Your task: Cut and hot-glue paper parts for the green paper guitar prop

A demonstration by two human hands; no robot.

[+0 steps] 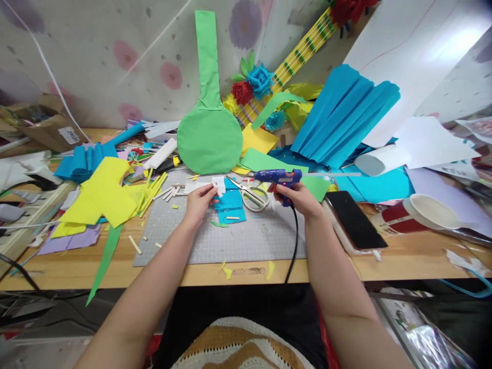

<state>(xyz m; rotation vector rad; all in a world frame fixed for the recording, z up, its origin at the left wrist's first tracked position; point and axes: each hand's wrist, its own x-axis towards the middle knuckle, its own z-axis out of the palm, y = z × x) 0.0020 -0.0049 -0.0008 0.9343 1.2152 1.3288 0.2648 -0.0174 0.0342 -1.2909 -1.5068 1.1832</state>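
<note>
My right hand (298,197) grips a blue hot glue gun (277,177) by its handle, nozzle pointing left, with its black cord (292,241) trailing off the table's front edge. My left hand (200,201) pinches a small white paper piece (219,185) just left of the nozzle. Beneath it lie blue paper pieces (230,201) on a grey cutting mat (223,238). White-handled scissors (251,195) rest on the mat between my hands.
A green paddle-shaped paper form (209,136) leans against the back wall beside a yellow paper guitar with flowers (269,87). Pleated blue paper (342,120), yellow sheets (105,192), a black phone (353,219) and a red-and-white cup (415,212) crowd the wooden table (403,259).
</note>
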